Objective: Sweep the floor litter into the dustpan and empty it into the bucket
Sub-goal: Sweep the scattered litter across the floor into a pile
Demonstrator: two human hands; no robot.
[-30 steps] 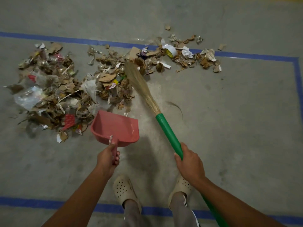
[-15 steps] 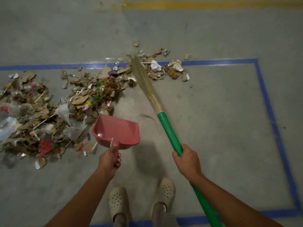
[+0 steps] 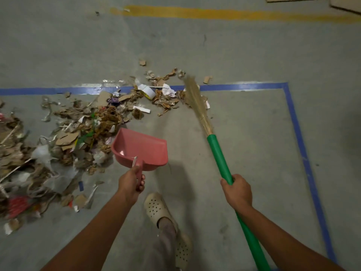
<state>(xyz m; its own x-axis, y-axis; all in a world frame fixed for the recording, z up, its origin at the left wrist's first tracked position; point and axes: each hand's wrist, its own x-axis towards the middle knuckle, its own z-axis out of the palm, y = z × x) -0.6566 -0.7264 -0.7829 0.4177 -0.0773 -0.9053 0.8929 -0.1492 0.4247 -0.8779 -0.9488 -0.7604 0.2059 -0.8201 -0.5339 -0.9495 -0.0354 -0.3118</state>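
Gripping dustpan (image 3: 142,148): left hand (image 3: 130,182) | right hand (image 3: 238,192) clamped on broom (image 3: 219,159) | bristles (image 3: 195,99) at litter (image 3: 93,124) edge

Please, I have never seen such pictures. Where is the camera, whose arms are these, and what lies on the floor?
No machine here. A person wears a camera on the head, so the picture looks down at their own arms and shoes. The left hand grips the handle of a pink dustpan, which looks empty. The right hand grips the green handle of a broom, whose bristles reach the litter: torn cardboard, paper, plastic and a tape roll on a concrete floor marked with blue tape.
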